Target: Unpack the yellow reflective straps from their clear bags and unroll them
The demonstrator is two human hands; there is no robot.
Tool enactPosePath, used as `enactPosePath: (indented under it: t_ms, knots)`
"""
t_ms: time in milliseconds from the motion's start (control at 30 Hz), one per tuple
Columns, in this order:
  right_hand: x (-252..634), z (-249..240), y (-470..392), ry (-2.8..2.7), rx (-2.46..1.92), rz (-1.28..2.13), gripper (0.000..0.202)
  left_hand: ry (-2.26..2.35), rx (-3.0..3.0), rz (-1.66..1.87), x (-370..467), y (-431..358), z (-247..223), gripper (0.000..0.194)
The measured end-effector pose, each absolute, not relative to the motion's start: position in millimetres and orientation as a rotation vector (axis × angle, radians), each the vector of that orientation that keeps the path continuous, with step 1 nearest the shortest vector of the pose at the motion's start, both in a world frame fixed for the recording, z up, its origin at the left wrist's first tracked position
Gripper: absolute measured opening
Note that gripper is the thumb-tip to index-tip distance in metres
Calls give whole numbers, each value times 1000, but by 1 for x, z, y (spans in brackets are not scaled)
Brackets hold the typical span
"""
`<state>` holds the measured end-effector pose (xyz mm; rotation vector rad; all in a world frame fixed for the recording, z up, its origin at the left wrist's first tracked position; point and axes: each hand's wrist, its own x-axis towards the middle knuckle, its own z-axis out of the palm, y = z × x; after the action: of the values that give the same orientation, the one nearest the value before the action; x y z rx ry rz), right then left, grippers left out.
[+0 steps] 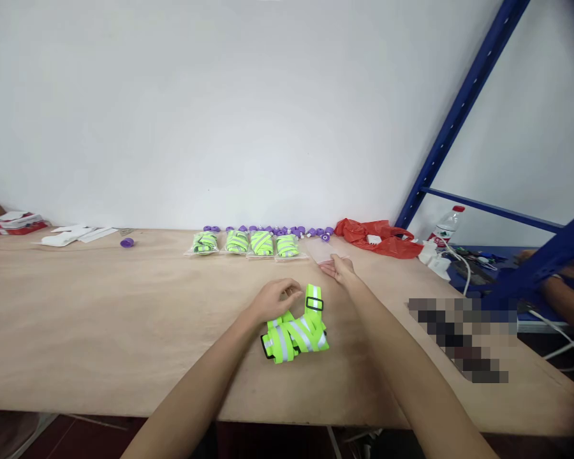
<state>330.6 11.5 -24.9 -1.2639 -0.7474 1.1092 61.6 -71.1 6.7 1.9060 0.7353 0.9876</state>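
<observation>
Nearest the camera, two bare forearms reached out over the front edge of the wooden bench (pixel 100 331). Just beyond and below the left hand (pixel 276 299) lay a folded bundle of neon-green reflective straps (pixel 294 333), its grey bands and a black plastic buckle showing; one end stood up beside the fingers. That hand was loosely curled, fingertips drawn together at the top of the bundle, touching or pinching a strap end; whether it had a true grip could not be told. The right hand (pixel 339 269) was stretched further forward, fingers half open and resting on a clear plastic bag (pixel 326 252) lying flat on the bench, seemingly pinching its near edge.

The straps looked light, soft and floppy, likely to spring out of their folds if let go, so the bundle would best be taken around its middle, pressing the layers together, not by a loose end or the buckle. The bag looked thin and slippery, and easiest to lift at its open edge.

Beyond the left hand stood a row of four packed bags of green straps (pixel 245 243), with small purple pieces (pixel 268 229) lined up behind them. Beyond the right hand lay a red plastic bag (pixel 380 234) and a water bottle (pixel 447 226). Far to that side, past a blue rack frame (pixel 459 108), another person's arm (pixel 562 299) rested among cables.
</observation>
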Motion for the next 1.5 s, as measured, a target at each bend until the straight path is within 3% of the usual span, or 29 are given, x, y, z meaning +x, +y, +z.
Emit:
enactPosePath:
  t_ms: [100,333,567,767,900,1067,1300,1500]
  knots:
    - [328,-16,16,-862,-1448,1152,32,745,2082,914,60,-75,18,21]
    - [323,10,-40,-1342,-1603,1102,46,690,2247,605,53,-69,15,39]
    - [262,36,-138,-2009,-1257,751,22,848,2218,794,45,-54,17,35]
    - [244,40,-167,-2651,-1275,358,48,868,2157,777,39,-54,23,49]
    - [251,33,-167,-2538,-1351,181,35,844,2084,654,34,-59,29,56]
    - [257,25,-148,-2198,-1468,-158,40,757,1943,521,38,-62,25,56]
    - [272,21,-113,-1911,-1244,126,14,690,1865,878,47,-55,15,46]
    - [302,18,-87,-1709,-1423,123,28,579,1856,1073,45,-47,11,29]
